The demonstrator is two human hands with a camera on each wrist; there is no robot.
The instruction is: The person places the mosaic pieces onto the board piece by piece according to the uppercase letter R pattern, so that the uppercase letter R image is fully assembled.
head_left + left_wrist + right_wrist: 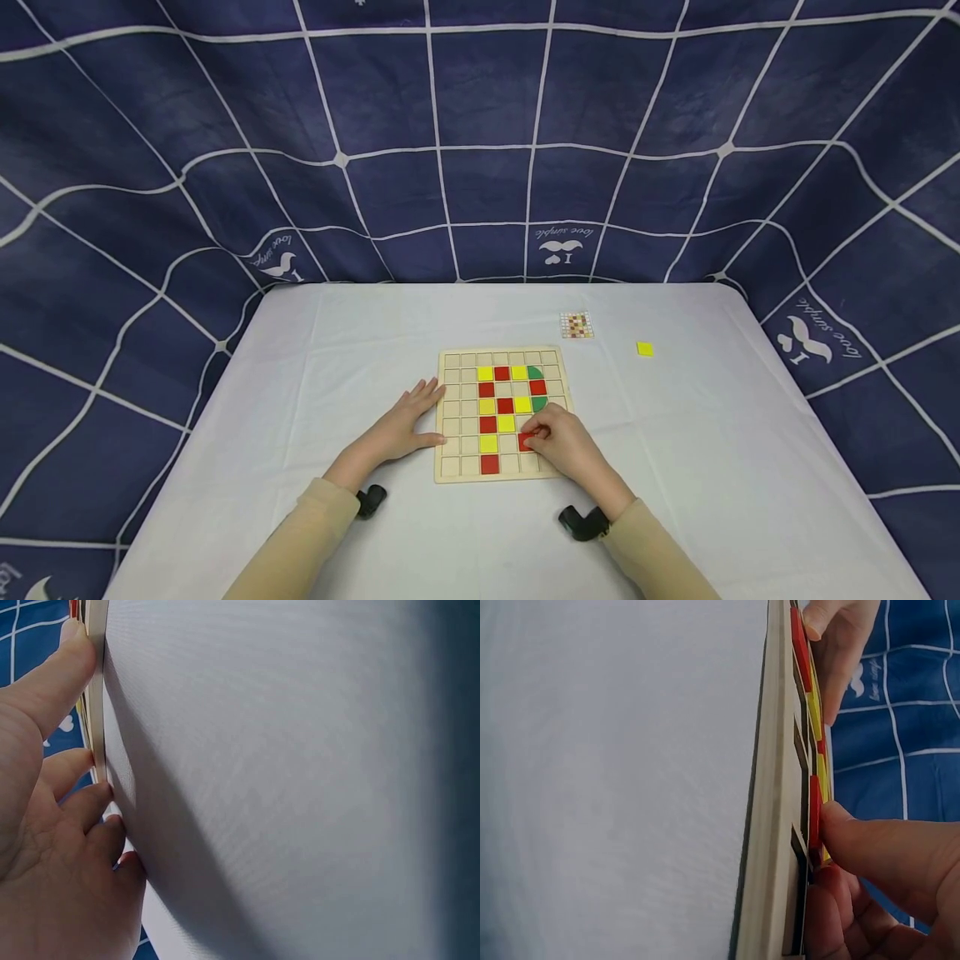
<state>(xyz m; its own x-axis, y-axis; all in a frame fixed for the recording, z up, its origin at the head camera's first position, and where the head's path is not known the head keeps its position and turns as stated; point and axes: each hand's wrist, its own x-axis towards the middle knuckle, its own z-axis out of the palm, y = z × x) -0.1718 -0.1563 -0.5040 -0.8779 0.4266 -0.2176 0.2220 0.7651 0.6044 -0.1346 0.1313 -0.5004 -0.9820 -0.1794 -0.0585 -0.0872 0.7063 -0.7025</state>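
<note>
A wooden grid board (457,473) lies flat on the table, with red, yellow and green pieces in several of its squares. My right hand (566,442) is over its lower right part, thumb and fingertips pinching a red square tile (525,442) at one of the squares. In the right wrist view the thumb lies on that red tile (814,806), and the fingers are bent beside it. My left hand (401,425) rests at the board's left side, thumb and spread fingers touching the edge (98,690). The right hand covers part of the board's right side.
A small printed pattern card (577,325) lies behind the board, towards the right. Further right is a loose yellow square tile (645,349). White cloth covers the table (360,333), and a dark blue curtain with white lines (480,192) surrounds its back and sides.
</note>
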